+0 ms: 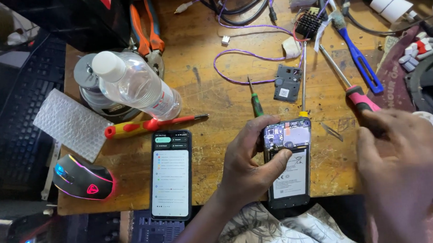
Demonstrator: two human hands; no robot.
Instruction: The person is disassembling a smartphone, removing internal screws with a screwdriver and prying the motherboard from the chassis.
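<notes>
Left hand [249, 167] grips opened phone [289, 162] at tabletop's [202, 57] near edge; right hand [399, 160] holds pink-handled screwdriver [347, 86] just beside it.

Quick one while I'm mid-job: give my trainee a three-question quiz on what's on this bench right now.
1. True or false: the opened phone lies with its battery and circuit board showing.
2. Which hand steadies the opened phone? A) left hand B) right hand C) neither
3. What does the right hand hold, and where does its tip point?

Key
1. True.
2. A; its fingers curl round the phone's left edge, thumb across the battery.
3. The pink-handled screwdriver; its shaft points up and left, away from the opened phone, toward the black heatsink. The second phone, screen lit, lies untouched on the left.
</notes>
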